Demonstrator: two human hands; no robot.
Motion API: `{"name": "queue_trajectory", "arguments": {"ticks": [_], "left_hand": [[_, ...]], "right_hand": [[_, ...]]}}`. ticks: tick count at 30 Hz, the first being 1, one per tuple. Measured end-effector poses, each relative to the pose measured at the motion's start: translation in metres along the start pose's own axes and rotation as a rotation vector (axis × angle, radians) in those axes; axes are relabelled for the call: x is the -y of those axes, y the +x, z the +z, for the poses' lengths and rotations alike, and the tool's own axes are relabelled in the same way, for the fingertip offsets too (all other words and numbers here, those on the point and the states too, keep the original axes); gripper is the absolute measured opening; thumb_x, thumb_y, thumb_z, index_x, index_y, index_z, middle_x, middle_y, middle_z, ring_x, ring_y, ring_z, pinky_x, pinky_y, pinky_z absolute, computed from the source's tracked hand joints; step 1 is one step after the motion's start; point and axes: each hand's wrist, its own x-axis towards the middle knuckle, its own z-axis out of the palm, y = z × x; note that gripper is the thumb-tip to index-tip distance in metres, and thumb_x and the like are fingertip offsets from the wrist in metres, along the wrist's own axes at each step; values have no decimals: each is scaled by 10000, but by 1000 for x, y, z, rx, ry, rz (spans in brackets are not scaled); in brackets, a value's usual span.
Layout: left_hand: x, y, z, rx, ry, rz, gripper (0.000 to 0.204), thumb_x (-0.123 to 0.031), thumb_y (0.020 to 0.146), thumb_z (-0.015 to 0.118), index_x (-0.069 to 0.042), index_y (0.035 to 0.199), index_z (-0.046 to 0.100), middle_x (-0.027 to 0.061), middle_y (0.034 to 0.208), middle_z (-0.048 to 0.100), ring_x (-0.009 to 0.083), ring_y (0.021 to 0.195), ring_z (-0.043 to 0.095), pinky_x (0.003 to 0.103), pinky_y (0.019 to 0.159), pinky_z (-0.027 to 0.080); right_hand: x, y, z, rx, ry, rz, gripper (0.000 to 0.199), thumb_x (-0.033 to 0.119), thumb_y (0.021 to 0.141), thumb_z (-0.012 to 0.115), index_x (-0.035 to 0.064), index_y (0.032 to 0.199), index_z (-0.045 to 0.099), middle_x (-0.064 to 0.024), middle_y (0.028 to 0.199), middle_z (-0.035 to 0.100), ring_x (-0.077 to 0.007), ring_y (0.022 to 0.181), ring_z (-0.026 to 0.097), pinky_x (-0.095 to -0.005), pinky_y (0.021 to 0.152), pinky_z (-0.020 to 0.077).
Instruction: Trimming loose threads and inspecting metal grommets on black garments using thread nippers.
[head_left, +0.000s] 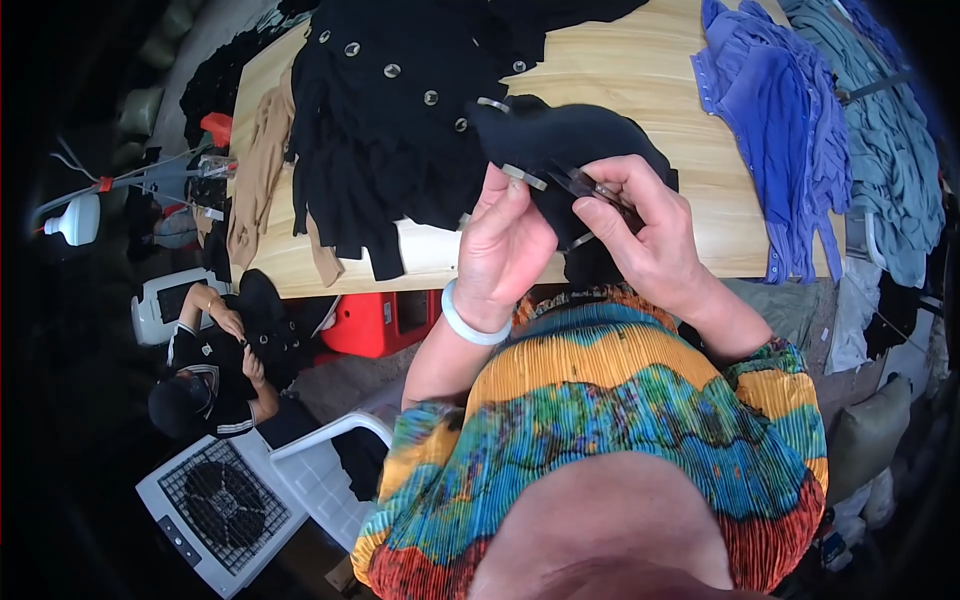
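Note:
My left hand (505,235), with a pale bangle on the wrist, pinches a large shiny button (524,177) at the edge of a black garment (570,130). My right hand (645,225) is closed around a pair of dark thread snips (580,185). Their pointed blades lie close to the button, by the black cloth. Whether the tips touch a thread is too small to tell. More of the black fabric spreads over the wooden table (440,250), with a row of round buttons (392,70) along it.
Blue-purple garments (780,130) and grey-green ones (880,150) hang at the right. Tan cloth (262,180) lies at the table's left edge. Lower left, a co-worker (215,370) handles dark cloth near a white fan unit (225,505), a white chair (320,470) and a red stool (365,325).

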Motion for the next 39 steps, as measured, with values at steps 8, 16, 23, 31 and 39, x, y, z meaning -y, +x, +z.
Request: {"name": "queue_trajectory", "arguments": {"ticks": [8, 16, 23, 31, 39], "left_hand": [[7, 1, -9, 44, 16, 9, 324, -70, 872, 426, -100, 1195, 417, 52, 1185, 467, 192, 1124, 420, 355, 984, 308], [1, -1, -5, 49, 22, 9, 326, -85, 872, 433, -99, 1197, 414, 56, 1192, 462, 196, 1125, 419, 357, 986, 307], [-3, 1, -4, -19, -23, 1, 342, -81, 867, 438, -93, 1208, 405, 61, 1196, 462, 198, 1127, 418, 359, 993, 297], [0, 2, -7, 29, 83, 8, 333, -57, 854, 452, -81, 1186, 433, 63, 1179, 481, 185, 1115, 431, 346, 987, 299], [-9, -4, -8, -44, 27, -31, 404, -51, 843, 464, -83, 1237, 385, 69, 1212, 457, 201, 1150, 405, 352, 1000, 286]], "right_hand": [[4, 3, 0, 9, -21, -9, 186, 78, 755, 624, -11, 883, 524, -41, 632, 504, -72, 493, 455, -201, 449, 370], [5, 9, 1, 25, -56, -53, 179, 70, 744, 631, -9, 875, 538, -57, 657, 528, -74, 514, 486, -201, 451, 377], [6, 8, -3, 57, -73, -23, 182, 73, 735, 636, 4, 870, 536, -47, 644, 514, -78, 515, 491, -200, 461, 393], [7, 10, -3, 35, -75, -25, 167, 75, 734, 635, -1, 851, 544, -62, 650, 536, -94, 509, 512, -209, 458, 395], [2, 13, 0, -82, -22, -15, 133, 47, 739, 635, -2, 838, 561, -47, 636, 547, -66, 534, 513, -190, 472, 397]]}}
